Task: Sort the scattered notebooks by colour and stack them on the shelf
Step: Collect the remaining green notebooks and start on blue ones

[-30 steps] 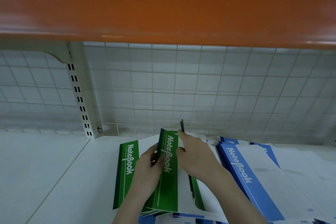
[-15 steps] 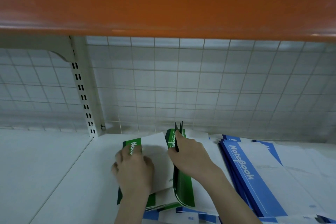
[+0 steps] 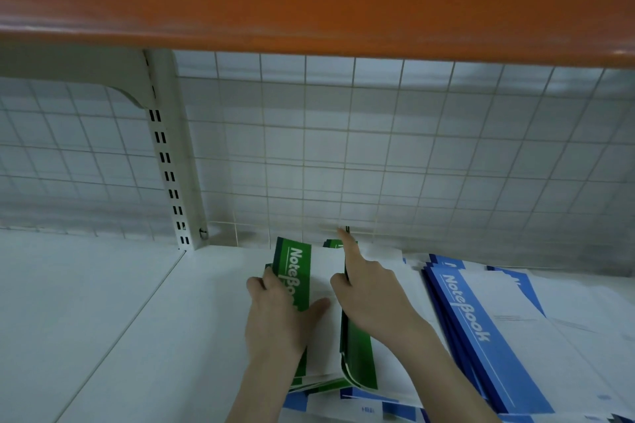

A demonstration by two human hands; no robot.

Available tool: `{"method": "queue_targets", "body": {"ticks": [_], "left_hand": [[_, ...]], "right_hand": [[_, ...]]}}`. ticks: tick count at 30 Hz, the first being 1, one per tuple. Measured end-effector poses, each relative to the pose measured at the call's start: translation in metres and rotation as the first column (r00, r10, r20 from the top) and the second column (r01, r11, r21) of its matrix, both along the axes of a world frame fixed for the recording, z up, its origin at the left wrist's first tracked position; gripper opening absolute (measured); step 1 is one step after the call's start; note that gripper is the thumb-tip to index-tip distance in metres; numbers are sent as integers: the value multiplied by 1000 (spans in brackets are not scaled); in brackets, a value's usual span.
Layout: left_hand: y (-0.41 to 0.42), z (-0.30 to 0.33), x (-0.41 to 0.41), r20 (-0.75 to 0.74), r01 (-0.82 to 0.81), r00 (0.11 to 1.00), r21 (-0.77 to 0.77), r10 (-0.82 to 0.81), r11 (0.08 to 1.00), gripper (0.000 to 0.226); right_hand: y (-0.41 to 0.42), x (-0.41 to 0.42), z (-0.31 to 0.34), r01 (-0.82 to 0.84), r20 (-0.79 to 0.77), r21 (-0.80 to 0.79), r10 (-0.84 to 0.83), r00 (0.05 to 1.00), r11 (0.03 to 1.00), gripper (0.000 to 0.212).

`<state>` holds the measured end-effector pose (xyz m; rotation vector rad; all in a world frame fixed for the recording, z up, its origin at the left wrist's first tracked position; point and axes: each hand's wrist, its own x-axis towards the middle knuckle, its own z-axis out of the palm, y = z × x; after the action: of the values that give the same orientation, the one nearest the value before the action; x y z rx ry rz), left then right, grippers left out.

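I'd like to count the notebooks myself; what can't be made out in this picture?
- Green notebooks: head view, left hand and right hand cover them; count unclear.
- Blue notebooks: bottom and right edges cut them off.
- Small print on the blue cover: blurred.

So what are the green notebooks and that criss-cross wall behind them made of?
The green notebooks look like paper with thin, smooth card covers: one cover bends at the near edge and white page edges show. The criss-cross wall looks like thin wire painted white, a grid of slim rods; metal is likely, not certain.
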<state>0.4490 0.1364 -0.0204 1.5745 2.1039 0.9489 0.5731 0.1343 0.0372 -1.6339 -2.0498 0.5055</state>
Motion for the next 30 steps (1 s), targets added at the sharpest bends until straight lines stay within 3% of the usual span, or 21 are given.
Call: {"method": "queue_targets", "body": {"ticks": [5,10,14,19,22,24,27,30], "left_hand": [[6,-1,-5,143,81,986,38,-86,996,78],[5,2,-9,243,96,962,128,-125,987,49],[3,4,-12,442,50,887,199,-135,979,21],[7,6,-16,612,91,774,145,-161,985,31],[7,8,-17,624,147,762,97,-175,984,21],[8,6,-17,649,182,740,58,-175,982,34],[4,7,-14,703,211,686,56,-189,976,51],[-1,17,-13,770,195,587,165,-250,967,51]], "right_hand": [[1,-4,3,2,-6,11,-2,1000,1000,67],[6,-22,5,-8,19,45,7,1000,999,69],[7,-43,-4,-6,67,63,2,998,998,66],[8,-40,-15,30,77,90,-36,996,996,48],[11,-21,-21,-3,19,54,2,1000,999,36],[13,-7,-24,-10,-79,-1,10,997,1000,33],[10,9,-28,-39,-349,-120,-5,937,992,32],[3,22,-26,120,-377,46,-94,922,992,31]]}}
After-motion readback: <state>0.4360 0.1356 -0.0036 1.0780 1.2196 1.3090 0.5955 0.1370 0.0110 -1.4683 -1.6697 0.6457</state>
